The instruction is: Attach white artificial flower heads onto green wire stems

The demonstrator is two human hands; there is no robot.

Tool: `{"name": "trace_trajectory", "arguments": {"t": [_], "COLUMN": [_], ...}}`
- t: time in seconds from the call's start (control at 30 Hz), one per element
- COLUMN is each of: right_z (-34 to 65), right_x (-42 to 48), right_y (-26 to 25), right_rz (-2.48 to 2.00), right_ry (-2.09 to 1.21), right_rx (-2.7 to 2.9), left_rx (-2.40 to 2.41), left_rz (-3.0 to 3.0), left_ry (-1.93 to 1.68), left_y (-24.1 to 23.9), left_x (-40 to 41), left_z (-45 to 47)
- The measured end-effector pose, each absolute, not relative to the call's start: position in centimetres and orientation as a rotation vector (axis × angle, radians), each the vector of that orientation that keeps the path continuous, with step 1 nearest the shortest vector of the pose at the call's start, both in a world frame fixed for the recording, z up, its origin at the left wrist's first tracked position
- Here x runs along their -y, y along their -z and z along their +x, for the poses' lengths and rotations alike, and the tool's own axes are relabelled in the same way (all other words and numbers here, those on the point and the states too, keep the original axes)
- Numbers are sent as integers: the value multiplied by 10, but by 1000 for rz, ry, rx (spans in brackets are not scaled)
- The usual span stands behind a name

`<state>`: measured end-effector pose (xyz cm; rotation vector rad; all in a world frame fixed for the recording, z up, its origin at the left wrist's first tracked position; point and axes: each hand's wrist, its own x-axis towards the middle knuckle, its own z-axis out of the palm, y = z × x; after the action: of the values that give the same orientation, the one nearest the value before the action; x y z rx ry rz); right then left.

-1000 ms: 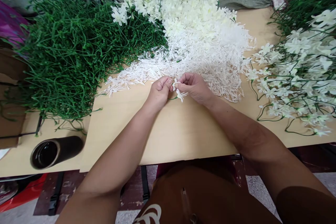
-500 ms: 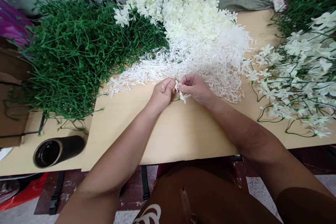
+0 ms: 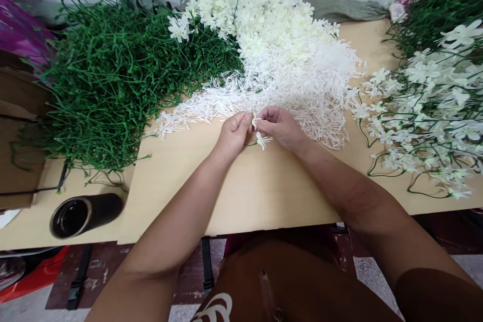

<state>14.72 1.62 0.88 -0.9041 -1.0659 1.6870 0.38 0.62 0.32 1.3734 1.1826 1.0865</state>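
My left hand and my right hand meet over the middle of the wooden table, fingers pinched together. Between them they hold a small white artificial flower on a thin green stem. The petals poke out below my right thumb. Just behind the hands spreads a heap of white plastic stamen pieces. A mound of cream flower heads lies farther back.
A big tangle of green plastic stems fills the left of the table. Finished white flowers on green stems lie at the right. A dark cylinder lies on its side at the front left. Cardboard sits at the far left.
The hands stay pinched on the flower with only small finger shifts. The view has tipped slightly, so everything sits a little lower in the frame.
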Motion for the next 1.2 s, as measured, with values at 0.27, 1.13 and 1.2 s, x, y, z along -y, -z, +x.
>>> {"name": "trace_trajectory", "arguments": {"t": [0.27,1.13,1.2], "right_z": [156,178,215], "right_x": [-17,14,34], "right_y": [-6,-43,-72], "right_rz": [-833,-1156,-1237], "right_ry": [-1780,-1125,-799], "right_rx": [1134,1662,1799], "left_rx": [-1124,-1139,-1147], "left_rz": [1295,1435,1435], "left_ry": [-1030,-951,-958], "left_y": [-9,-11,-8], "left_x": [-8,-7,-9], "left_z": [0,-2,-2]}}
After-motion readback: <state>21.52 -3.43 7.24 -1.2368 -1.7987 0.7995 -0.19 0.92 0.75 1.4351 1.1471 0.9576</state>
